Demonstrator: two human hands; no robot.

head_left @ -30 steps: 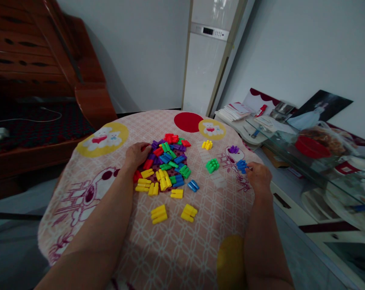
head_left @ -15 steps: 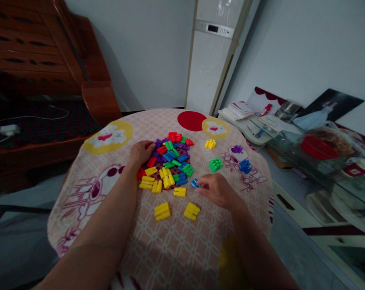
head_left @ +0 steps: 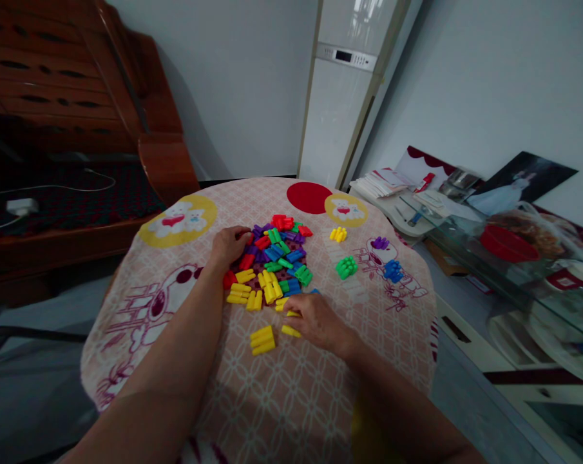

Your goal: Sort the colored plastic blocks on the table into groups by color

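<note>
A heap of plastic building blocks (head_left: pixel 274 251) in purple, red, green, blue and yellow lies mid-table. At its left edge rests my left hand (head_left: pixel 229 246), fingers bent together; what they hold, if anything, is hidden. My right hand (head_left: pixel 315 320) is closed over yellow pieces in front of the heap. Its fingers are on a yellow block (head_left: pixel 291 331), which they partly cover. Just left of that hand lies another yellow block (head_left: pixel 263 339). Behind its knuckles a bit of a blue block (head_left: pixel 315 291) shows.
Joined clusters stand apart on the right: yellow (head_left: pixel 338 234), green (head_left: pixel 346 267), purple (head_left: pixel 380 243) and blue (head_left: pixel 393 270). A patterned cloth covers the round table (head_left: pixel 252 406). Beside it is a cluttered glass shelf (head_left: pixel 465 251); a wooden bench (head_left: pixel 165 161) stands back left.
My right hand has left the blue block and moved left and nearer to me, onto the yellow pieces. One yellow block has shifted left. My left hand stays by the heap.
</note>
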